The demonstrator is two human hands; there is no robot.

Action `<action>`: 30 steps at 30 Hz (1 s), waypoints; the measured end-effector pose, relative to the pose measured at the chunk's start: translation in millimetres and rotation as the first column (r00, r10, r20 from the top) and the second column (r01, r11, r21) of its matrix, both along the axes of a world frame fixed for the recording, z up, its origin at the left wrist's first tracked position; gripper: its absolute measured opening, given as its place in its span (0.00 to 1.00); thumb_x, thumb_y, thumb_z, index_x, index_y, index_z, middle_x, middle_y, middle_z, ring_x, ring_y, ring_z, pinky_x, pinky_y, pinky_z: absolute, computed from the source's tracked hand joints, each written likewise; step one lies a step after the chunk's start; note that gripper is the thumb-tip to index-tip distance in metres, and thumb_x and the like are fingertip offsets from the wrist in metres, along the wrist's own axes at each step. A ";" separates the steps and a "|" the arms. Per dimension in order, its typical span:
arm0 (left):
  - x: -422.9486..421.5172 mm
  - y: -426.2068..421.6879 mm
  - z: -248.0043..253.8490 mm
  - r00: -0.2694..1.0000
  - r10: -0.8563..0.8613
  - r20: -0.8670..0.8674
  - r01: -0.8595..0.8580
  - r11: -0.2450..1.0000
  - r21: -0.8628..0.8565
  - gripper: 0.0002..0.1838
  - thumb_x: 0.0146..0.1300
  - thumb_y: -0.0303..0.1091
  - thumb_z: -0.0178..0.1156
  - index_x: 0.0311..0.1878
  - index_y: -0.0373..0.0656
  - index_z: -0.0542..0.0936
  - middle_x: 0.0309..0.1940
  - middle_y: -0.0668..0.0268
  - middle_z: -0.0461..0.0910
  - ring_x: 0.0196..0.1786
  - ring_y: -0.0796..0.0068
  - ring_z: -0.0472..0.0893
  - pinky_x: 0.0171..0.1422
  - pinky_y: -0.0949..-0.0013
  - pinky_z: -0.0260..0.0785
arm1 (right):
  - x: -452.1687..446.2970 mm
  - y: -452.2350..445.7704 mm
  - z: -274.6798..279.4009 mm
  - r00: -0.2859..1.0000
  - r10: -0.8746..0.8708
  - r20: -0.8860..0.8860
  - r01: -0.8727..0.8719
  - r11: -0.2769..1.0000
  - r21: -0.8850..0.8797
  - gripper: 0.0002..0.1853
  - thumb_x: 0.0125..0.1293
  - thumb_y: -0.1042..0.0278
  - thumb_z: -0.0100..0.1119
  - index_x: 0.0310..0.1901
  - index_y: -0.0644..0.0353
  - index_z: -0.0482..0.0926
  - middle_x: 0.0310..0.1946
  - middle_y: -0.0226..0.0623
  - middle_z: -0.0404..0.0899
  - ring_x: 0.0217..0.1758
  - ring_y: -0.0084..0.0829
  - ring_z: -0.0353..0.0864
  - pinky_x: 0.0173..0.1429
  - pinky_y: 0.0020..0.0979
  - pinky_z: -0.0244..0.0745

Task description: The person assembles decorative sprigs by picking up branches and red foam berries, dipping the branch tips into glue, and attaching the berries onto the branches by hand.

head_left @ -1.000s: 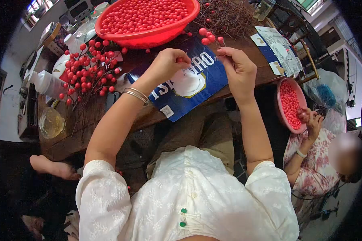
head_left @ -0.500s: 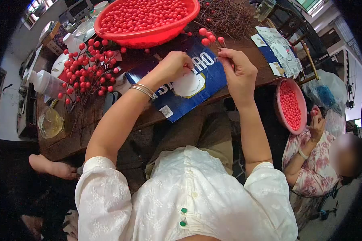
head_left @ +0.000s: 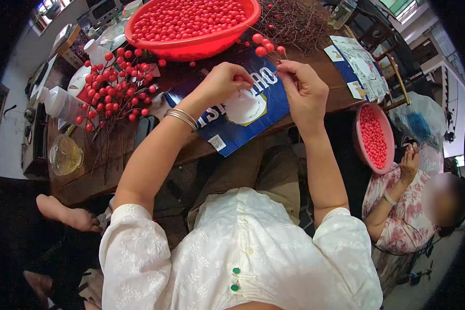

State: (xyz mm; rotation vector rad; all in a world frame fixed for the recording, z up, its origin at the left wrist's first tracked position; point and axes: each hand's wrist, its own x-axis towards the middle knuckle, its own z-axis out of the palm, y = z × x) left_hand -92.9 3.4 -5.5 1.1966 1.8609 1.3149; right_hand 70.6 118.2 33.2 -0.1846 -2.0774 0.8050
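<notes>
The right hand's fingers pinch a sprig with few berries; the left hand's fingers curl together, contents unclear. Fuller branches stand made up; the basin holds many loose berries.

Red berries top the pinch of the right hand, a blue sheet with white lettering lies beneath, a red basin beyond, a pink tub rightward.

The left hand curls, fingertips together, bangles at its wrist; the right hand pinches upright; both forearms reach forward.
</notes>
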 end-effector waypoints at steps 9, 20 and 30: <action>25.8 -17.9 21.3 0.538 -0.155 0.829 -0.118 0.959 0.257 0.09 0.60 0.28 0.62 0.43 0.37 0.80 0.32 0.61 0.82 0.24 0.88 0.72 0.21 0.88 0.57 | 2.9 -17.6 15.0 0.998 -0.033 -0.047 0.039 0.989 0.140 0.08 0.55 0.84 0.59 0.38 0.64 0.80 0.38 0.35 0.81 0.34 0.24 0.76 0.38 0.22 0.70; 50.6 -38.4 31.1 0.432 -0.240 0.869 -0.278 0.881 0.382 0.10 0.61 0.28 0.62 0.45 0.39 0.78 0.36 0.59 0.83 0.24 0.89 0.71 0.20 0.89 0.55 | -3.4 -38.4 16.6 0.996 -0.025 -0.083 0.049 0.952 0.301 0.10 0.49 0.82 0.59 0.36 0.61 0.77 0.36 0.36 0.79 0.35 0.35 0.75 0.41 0.31 0.71; 56.5 -41.6 31.7 0.519 -0.153 0.841 -0.356 0.856 0.375 0.10 0.60 0.26 0.63 0.45 0.38 0.78 0.36 0.60 0.82 0.23 0.89 0.69 0.20 0.88 0.53 | -3.9 -42.2 16.2 0.996 -0.042 -0.073 0.067 0.921 0.384 0.11 0.49 0.82 0.60 0.35 0.60 0.76 0.36 0.35 0.79 0.34 0.34 0.74 0.40 0.31 0.71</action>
